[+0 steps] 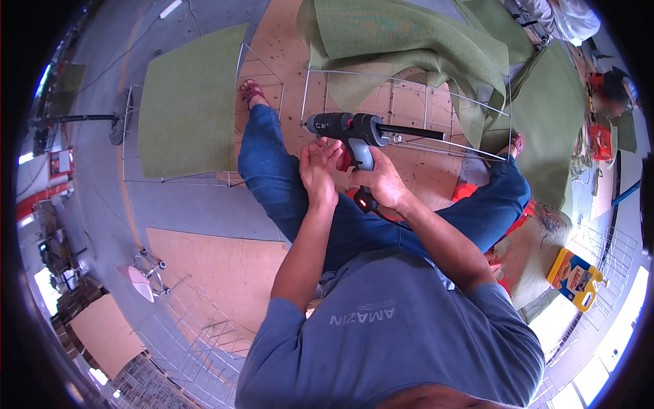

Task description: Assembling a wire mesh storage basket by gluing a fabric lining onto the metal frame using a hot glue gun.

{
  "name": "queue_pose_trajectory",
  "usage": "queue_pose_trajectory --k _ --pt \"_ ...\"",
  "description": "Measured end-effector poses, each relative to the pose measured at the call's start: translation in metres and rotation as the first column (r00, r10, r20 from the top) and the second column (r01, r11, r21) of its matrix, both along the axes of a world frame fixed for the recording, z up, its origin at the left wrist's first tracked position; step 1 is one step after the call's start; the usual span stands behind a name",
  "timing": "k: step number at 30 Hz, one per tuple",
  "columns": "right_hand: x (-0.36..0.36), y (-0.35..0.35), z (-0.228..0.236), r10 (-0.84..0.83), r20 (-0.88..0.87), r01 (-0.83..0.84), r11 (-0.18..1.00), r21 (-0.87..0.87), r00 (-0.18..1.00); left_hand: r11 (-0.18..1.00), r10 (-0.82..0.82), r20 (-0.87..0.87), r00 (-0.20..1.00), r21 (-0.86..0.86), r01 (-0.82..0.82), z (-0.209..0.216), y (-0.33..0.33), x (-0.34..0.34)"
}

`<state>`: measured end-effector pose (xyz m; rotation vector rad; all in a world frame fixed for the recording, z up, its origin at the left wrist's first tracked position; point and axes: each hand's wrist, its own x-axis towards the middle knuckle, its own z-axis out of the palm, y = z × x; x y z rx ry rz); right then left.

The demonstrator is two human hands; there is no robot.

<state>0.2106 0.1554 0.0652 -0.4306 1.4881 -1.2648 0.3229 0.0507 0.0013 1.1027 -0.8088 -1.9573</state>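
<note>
A dark grey and black glue gun (340, 127) is level in front of me, its nozzle pointing left. A black glue stick (415, 131) juts from its back end. My right hand (385, 180) is wrapped round the grey handle, with a cord and a small red light below it. My left hand (319, 174) is close under the front of the gun, palm up, its fingers curled together; what they hold, if anything, is hidden. Beyond the gun stands a wire frame (427, 95), with green felt-like fabric (402, 31) draped over its far side.
At left, another wire frame (127, 129) carries a green sheet (191, 102). Boards (218, 273) and wire grids lie on the floor. At right are a yellow jug (575, 279), a red crate (601, 142) and another person (610, 92). My legs straddle the work area.
</note>
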Motion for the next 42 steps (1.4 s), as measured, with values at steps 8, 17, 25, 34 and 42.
queue_pose_trajectory --k 8,17,25,34,42 --pt "-0.002 -0.002 0.002 0.008 -0.081 -0.009 1.000 -0.014 0.997 1.000 -0.007 0.007 1.000 0.027 0.007 0.002 0.001 -0.002" --pt "-0.011 0.013 0.010 0.059 -0.106 -0.055 0.998 0.043 0.993 0.996 -0.072 -0.002 0.997 0.054 0.072 0.002 0.011 -0.005" --pt "-0.017 0.035 0.019 0.040 -0.203 -0.033 0.999 0.037 0.978 0.987 -0.143 -0.020 0.989 0.066 0.144 0.002 0.028 -0.015" --pt "-0.031 0.068 0.021 0.012 -0.185 0.001 0.998 0.068 0.983 0.972 -0.216 -0.019 0.976 0.091 0.217 0.002 0.051 -0.034" --pt "-0.045 0.098 0.026 -0.013 -0.241 0.039 0.994 0.105 0.971 0.940 -0.319 -0.022 0.947 0.120 0.320 0.002 0.073 -0.051"
